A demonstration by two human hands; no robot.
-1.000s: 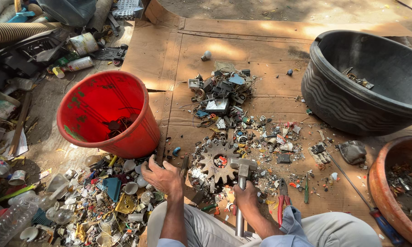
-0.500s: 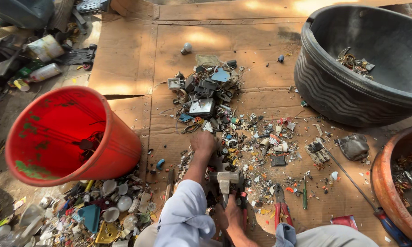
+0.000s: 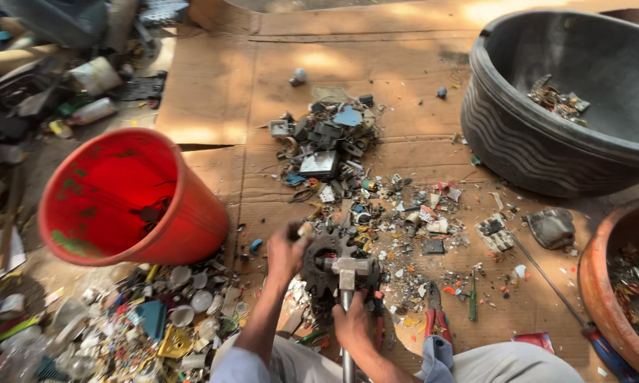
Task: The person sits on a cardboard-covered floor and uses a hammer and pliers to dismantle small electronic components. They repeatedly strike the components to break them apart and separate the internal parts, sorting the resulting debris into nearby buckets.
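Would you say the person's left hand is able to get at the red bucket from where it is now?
Probably yes: the left hand is by the toothed gear, and the red bucket lies tipped just to its left, nothing between them.

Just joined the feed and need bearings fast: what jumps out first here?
A bright red bucket lies tipped at left, with a big black tub at upper right. Between them, broken electronic scrap litters the cardboard. At bottom centre, the right hand grips a hammer over a toothed gear, and the left hand holds a small piece beside it.
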